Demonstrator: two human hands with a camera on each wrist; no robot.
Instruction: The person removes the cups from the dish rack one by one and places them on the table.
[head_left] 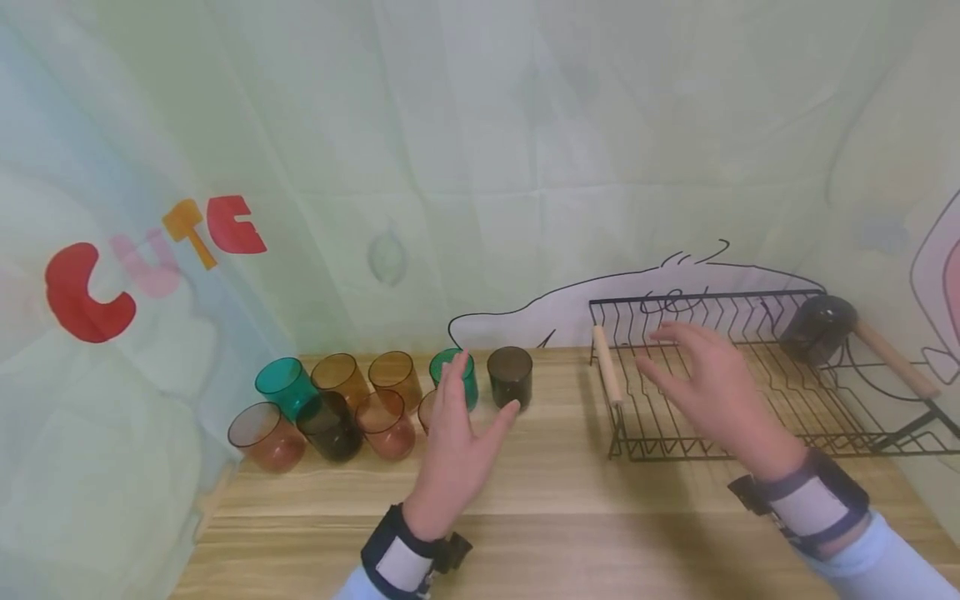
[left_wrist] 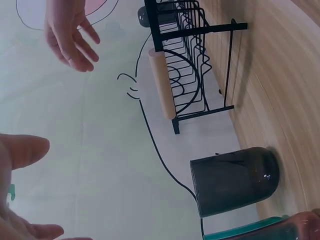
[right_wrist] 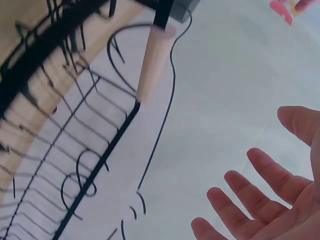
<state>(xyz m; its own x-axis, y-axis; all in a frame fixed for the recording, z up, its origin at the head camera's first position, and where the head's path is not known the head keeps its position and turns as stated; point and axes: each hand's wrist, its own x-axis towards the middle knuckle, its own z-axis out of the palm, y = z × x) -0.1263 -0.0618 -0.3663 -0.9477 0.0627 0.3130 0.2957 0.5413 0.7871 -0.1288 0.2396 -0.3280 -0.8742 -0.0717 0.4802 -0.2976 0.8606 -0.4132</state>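
My left hand [head_left: 457, 446] is raised in front of the cups with its fingers straight and thumb spread, holding nothing. Behind it are a green cup [head_left: 467, 387] and a pink cup, both partly hidden. Just right of these stands a dark grey cup [head_left: 511, 379], upright on the table; the left wrist view shows the same dark cup [left_wrist: 235, 181] apart from the fingers. Over the black wire dish rack [head_left: 738, 457] hovers my right hand [head_left: 716, 392], fingers spread and nothing in its grasp. Inside the rack's far right end, a dark cup [head_left: 813, 333] sits bottom up.
Several cups stand grouped at left, among them a teal cup [head_left: 283, 385], an amber cup [head_left: 337, 375] and a pink cup [head_left: 386, 429]. The rack has wooden handles, one on its left end [head_left: 607, 367]. A printed curtain [head_left: 525, 167] hangs behind the wooden table [head_left: 525, 517].
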